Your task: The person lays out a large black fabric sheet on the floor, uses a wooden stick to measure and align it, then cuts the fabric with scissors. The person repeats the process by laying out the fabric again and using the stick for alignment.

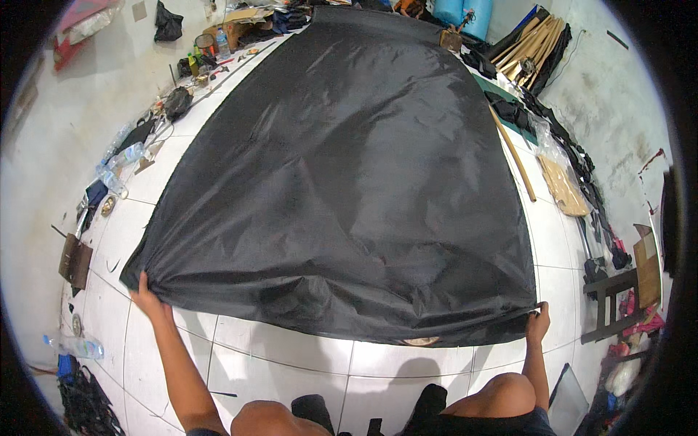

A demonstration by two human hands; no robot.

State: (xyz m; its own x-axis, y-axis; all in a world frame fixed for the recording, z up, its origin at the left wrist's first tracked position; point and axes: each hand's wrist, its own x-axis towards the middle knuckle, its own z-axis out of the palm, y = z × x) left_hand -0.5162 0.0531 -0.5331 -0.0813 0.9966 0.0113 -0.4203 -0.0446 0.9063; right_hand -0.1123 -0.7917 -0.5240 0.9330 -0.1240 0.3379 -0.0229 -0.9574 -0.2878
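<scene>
A large sheet of black fabric (342, 182) stretches away from me over the white tiled floor, with creases along its near edge. My left hand (149, 299) is closed on its near left corner. At the near right corner, my right hand (538, 320) pinches the edge of the same fabric. Between the hands the near edge sags in folds, and a small pale round thing (422, 341) peeks out under it. What else lies beneath the fabric is hidden.
Plastic bottles (131, 154) and small tools line the left wall. A wooden stick (515, 156) lies along the fabric's right side, near a clear bag of tan material (561, 185). Cardboard tubes (534, 47) lean in the far right corner. A dark frame (611, 305) stands at right.
</scene>
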